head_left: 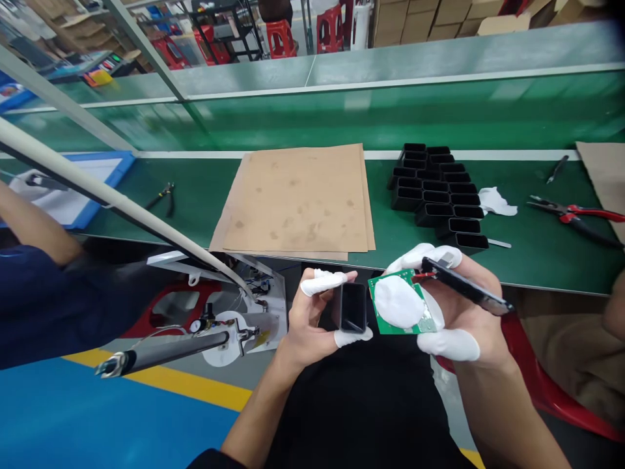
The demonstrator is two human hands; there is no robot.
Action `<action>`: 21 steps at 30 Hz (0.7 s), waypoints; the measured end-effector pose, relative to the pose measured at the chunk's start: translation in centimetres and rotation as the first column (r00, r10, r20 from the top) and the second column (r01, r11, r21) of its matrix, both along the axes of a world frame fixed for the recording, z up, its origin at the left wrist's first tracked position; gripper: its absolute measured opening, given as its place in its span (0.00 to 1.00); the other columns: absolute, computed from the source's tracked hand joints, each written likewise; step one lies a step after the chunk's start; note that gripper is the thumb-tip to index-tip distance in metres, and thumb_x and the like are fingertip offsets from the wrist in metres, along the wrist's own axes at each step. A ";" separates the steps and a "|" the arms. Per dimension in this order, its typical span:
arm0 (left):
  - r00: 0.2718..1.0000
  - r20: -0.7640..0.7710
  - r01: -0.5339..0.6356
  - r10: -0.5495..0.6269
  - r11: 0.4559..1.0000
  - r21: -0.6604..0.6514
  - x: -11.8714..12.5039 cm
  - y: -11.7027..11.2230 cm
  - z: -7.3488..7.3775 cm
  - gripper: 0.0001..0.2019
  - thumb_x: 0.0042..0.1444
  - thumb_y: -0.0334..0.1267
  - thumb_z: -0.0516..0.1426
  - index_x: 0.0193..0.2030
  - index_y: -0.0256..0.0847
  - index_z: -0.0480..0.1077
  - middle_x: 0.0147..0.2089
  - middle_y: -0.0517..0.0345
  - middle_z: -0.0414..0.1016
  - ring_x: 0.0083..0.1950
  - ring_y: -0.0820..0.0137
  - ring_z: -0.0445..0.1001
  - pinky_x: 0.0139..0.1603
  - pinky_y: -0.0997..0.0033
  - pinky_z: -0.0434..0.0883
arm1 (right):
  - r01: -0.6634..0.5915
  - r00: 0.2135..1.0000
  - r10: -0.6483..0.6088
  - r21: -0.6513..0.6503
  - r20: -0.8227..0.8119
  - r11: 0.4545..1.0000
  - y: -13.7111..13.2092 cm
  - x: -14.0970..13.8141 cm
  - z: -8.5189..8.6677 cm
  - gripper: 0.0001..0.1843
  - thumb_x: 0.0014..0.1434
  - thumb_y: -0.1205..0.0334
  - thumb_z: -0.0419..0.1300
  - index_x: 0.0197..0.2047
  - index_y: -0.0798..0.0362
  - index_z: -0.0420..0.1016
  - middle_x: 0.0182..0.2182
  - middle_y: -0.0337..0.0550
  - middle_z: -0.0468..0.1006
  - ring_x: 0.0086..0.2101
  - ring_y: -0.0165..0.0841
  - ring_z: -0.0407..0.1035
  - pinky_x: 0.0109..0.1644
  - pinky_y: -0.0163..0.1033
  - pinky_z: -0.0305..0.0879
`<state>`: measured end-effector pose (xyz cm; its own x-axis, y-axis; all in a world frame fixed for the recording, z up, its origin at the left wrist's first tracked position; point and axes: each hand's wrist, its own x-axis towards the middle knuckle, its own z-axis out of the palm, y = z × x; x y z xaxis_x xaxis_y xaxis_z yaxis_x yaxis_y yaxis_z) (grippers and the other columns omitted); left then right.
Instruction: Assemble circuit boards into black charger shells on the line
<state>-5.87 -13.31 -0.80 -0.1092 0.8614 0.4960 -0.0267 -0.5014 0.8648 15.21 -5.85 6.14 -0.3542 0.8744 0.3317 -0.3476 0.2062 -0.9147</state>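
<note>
In front of my body, my left hand (312, 319) grips a black rectangular case (353, 307) between thumb and fingers, its open end showing. Close by on the right, my right hand (459, 306) holds a green circuit board (381, 306). A round white pad (399, 301) covers most of the board's face. Red wires run from the board to a flat black part (466, 286), which the same hand also holds. White finger cots cover several fingertips of both hands. The board's edge is close to the case but apart from it.
Stacked black cases (434, 189) stand on the green bench, beside a crumpled white cloth (497, 201). Red-handled pliers (571, 212) lie right, cutters (163, 198) left. Brown cardboard sheets (297, 202) cover the middle. A pale pole (122, 202) slants across the left. People sit on both sides.
</note>
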 end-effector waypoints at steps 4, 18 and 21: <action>0.999 0.026 -0.020 0.019 0.999 0.036 0.3 0.4 -0.1 0.45 0.43 0.41 0.80 0.67 0.50 0.69 0.60 0.50 0.68 0.63 0.50 0.79 0.66 0.38 0.79 | -0.036 0.999 0.036 -0.006 0.010 0.999 -0.4 0.4 0.3 0.32 0.45 0.50 0.83 0.52 0.43 0.80 0.43 0.46 0.81 0.42 0.48 0.80 0.46 0.57 0.85; 0.977 -0.106 -0.167 0.187 0.971 0.173 0.3 0.4 0.0 0.43 0.46 0.46 0.79 0.69 0.57 0.70 0.57 0.50 0.69 0.60 0.49 0.80 0.62 0.28 0.80 | -0.049 0.978 -0.013 0.288 0.208 0.956 -1.4 -0.5 2.5 0.36 0.45 0.60 0.84 0.58 0.40 0.82 0.43 0.48 0.86 0.41 0.51 0.81 0.42 0.55 0.82; 0.975 -0.124 -0.162 0.185 0.971 0.174 0.3 0.4 0.1 0.43 0.47 0.46 0.78 0.70 0.58 0.69 0.56 0.50 0.69 0.60 0.49 0.80 0.61 0.29 0.81 | -0.057 0.968 -0.026 0.318 0.250 0.946 -1.5 -0.4 2.4 0.40 0.43 0.60 0.85 0.60 0.38 0.82 0.44 0.47 0.87 0.42 0.52 0.81 0.41 0.55 0.81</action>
